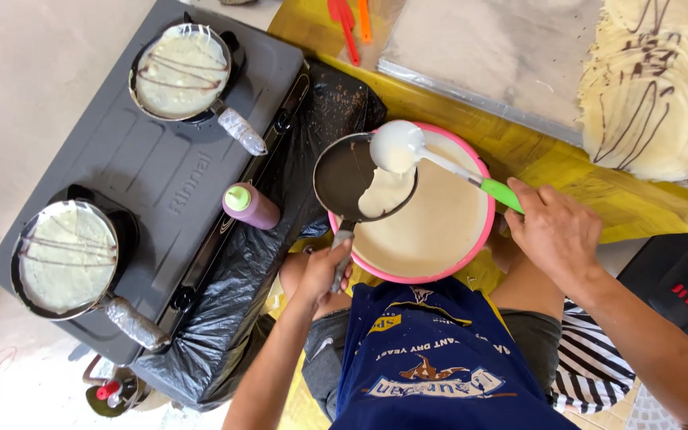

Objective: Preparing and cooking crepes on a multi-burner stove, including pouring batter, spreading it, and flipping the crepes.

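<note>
My left hand (pixel 322 275) grips the handle of a small dark pan (pixel 342 171) held over a pink bowl (pixel 471 247) of pale batter. My right hand (pixel 553 231) holds a white ladle (pixel 396 145) by its green handle, tipped over the pan. A patch of batter lies in the pan's right half, under the ladle. The pan sits above the bowl's left rim.
A grey two-burner stove (pixel 149 159) at left carries two pans (pixel 181 72) (pixel 68 256) with pale crepes striped in chocolate. A purple squeeze bottle (pixel 250 205) stands on black plastic. A metal tray (pixel 487 56) and finished crepes (pixel 653 87) lie at top right.
</note>
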